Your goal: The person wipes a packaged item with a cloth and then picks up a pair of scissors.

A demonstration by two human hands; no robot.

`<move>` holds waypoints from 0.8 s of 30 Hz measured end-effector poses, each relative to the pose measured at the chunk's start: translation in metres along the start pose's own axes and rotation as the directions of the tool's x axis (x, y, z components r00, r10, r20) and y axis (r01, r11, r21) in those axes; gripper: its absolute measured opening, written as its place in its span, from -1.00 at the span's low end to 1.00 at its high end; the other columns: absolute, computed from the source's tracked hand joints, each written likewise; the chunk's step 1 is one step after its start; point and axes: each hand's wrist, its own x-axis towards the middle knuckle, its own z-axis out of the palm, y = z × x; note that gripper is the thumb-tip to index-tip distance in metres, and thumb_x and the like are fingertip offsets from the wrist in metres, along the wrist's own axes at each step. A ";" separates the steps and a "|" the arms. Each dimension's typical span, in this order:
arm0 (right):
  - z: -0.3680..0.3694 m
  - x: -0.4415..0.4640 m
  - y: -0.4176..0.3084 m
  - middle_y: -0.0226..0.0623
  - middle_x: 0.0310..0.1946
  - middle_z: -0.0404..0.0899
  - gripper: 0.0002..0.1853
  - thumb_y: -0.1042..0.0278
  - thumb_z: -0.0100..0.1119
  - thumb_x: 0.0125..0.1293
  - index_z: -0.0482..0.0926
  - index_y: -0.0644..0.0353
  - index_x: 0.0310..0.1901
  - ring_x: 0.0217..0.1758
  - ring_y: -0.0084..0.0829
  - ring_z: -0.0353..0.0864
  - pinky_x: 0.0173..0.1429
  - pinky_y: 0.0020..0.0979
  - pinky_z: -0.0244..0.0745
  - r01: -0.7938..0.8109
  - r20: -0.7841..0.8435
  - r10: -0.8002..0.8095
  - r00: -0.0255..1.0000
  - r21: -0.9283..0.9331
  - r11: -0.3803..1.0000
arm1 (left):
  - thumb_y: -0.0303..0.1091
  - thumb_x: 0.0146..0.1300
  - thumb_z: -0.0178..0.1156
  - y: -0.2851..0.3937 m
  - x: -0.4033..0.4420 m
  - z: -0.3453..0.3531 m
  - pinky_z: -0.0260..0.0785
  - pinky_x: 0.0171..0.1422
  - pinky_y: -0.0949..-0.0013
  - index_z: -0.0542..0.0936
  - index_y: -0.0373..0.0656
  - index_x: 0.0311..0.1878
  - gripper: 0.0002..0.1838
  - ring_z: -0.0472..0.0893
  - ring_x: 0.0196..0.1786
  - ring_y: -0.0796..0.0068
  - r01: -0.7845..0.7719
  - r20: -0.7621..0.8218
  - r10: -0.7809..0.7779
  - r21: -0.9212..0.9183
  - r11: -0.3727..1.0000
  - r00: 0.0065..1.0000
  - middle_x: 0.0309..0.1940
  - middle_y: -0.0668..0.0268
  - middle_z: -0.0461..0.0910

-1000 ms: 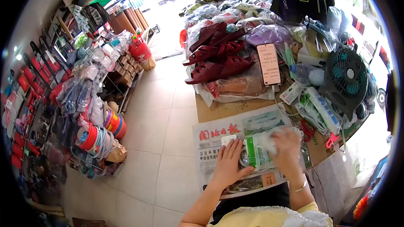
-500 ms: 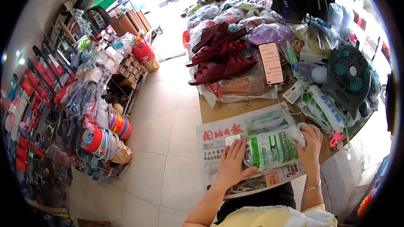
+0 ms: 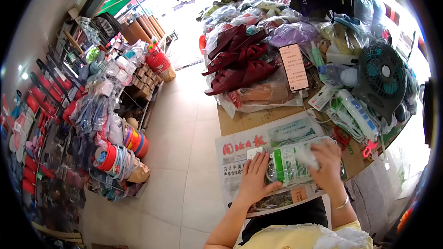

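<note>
A clear plastic-wrapped package with a green and white label [image 3: 290,165] lies on a spread newspaper [image 3: 235,145]. My left hand [image 3: 254,177] rests flat at its left end, fingers stretched out and the thumb against the wrapping. Those fingertips reach a small white object [image 3: 255,152], partly covered by the hand. Over the right half of the package is my right hand [image 3: 329,163], somewhat blurred, with its fingers closed on a crumpled white tissue or cloth [image 3: 304,155] that touches the wrapping. A bangle circles the right wrist.
Behind the newspaper stand a lit phone [image 3: 293,68], dark red sandals [image 3: 242,60] and bagged goods. To the right are a fan [image 3: 383,76], a power strip [image 3: 357,115] and red-handled scissors [image 3: 341,137]. Shelves of goods with a red bucket [image 3: 107,157] line the left side.
My right hand has moved left, from the package's right end onto its top, carrying the white tissue or cloth. The left hand stays in place. The red scissor handles now show.
</note>
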 end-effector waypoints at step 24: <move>-0.003 -0.001 0.025 -0.30 0.03 0.60 -0.59 0.41 0.38 -0.17 0.65 0.13 -0.16 0.30 -0.04 0.43 0.32 0.04 0.26 -0.181 -0.177 0.151 0.973 -0.162 0.970 | 0.26 0.05 0.38 0.000 0.001 0.000 -0.20 0.64 -0.08 0.16 -0.28 0.54 0.14 0.09 0.62 0.07 0.027 0.027 -0.026 -0.011 1.000 0.999 0.53 -0.01 0.19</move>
